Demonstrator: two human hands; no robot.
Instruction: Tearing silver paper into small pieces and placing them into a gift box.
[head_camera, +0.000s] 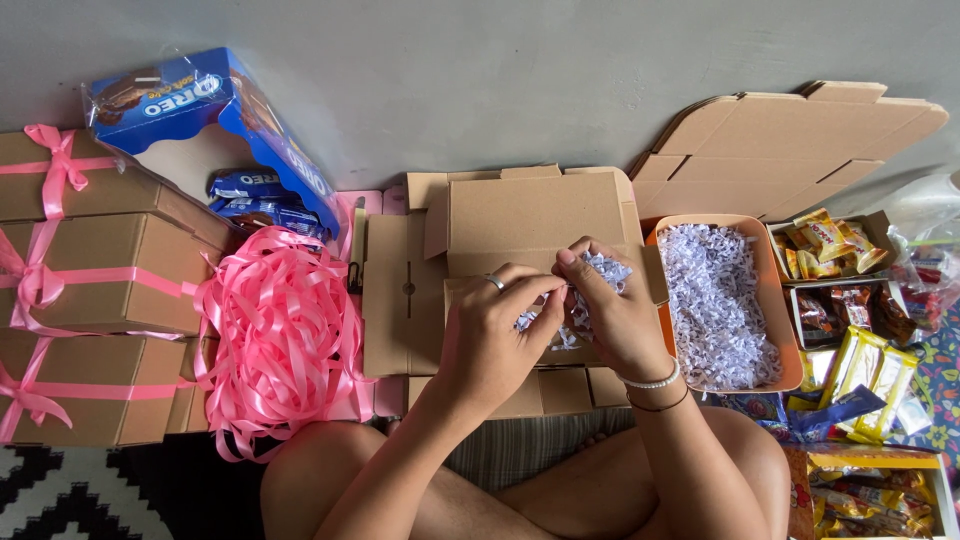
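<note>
An open brown cardboard box (500, 215) lies on the floor in front of my crossed legs. My left hand (490, 335), with a ring on one finger, and my right hand (620, 315), with bracelets at the wrist, meet over the box's tray. Both grip a clump of white shredded paper (600, 270) and hold it just above the box. More shreds show between my fingers. The tray's inside is mostly hidden by my hands.
An orange tray (775, 300) of shredded paper sits right of the box. Flat cardboard blanks (790, 150) lean behind it. Snack packets (850, 330) fill boxes at the right. A pink ribbon pile (280, 340), ribbon-tied boxes (90, 270) and a blue biscuit carton (215, 110) stand at the left.
</note>
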